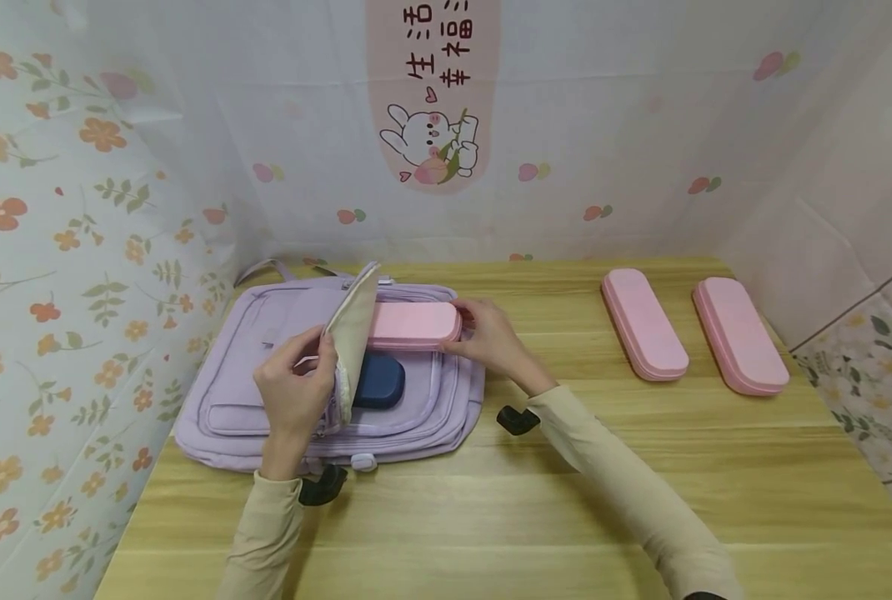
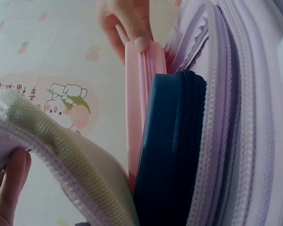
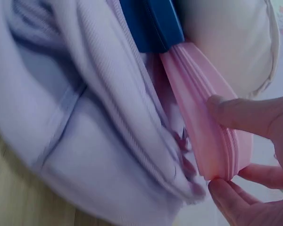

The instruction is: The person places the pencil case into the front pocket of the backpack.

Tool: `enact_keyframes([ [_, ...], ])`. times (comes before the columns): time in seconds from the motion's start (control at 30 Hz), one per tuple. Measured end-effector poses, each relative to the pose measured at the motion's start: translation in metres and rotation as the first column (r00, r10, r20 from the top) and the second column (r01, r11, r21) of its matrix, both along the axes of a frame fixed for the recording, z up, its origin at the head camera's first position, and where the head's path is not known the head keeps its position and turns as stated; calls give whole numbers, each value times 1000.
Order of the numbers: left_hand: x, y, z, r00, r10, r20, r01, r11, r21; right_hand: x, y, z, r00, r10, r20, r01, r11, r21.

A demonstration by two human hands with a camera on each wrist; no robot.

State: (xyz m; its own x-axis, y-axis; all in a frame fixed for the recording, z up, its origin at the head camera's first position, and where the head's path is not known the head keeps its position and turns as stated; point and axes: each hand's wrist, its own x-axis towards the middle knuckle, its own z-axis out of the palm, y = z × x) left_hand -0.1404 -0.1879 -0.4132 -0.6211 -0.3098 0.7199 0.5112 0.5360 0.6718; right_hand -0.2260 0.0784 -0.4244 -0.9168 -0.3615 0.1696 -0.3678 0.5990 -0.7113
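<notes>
A lilac backpack [image 1: 228, 358] lies on the table with its front pocket unzipped. My left hand [image 1: 296, 387] pinches the edge of the pocket's cream-lined flap [image 1: 353, 337] and holds it raised. My right hand [image 1: 494, 333] grips the outer end of a pink zipped pencil case [image 1: 416, 323], thumb on one side and fingers on the other. The pencil case's far end is hidden behind the flap. Beside it in the pocket sits a navy blue zipped case [image 2: 167, 136], partly covered by the flap in the head view.
Two more pink pencil cases, one nearer [image 1: 644, 325] and one farther right [image 1: 742, 337], lie on the wooden table [image 1: 528, 517]. Printed white cloths [image 1: 603, 125] hang behind and at both sides. The backpack lies near the left cloth.
</notes>
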Motion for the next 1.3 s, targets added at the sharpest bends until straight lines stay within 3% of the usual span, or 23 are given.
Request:
enact_keyframes([
  [0.6,3,0,-3,1000,-20,-22,20,1000,-11,-4,-47,-13,994,73,79,-65,992,-104],
  [0.8,4,-1,-5,999,-26,-31,26,1000,-12,-2,-56,-17,998,24,60,-17,994,-107],
  [1.3,6,-1,-6,999,-45,-27,45,999,1,0,-44,-30,996,58,73,-37,964,-264],
])
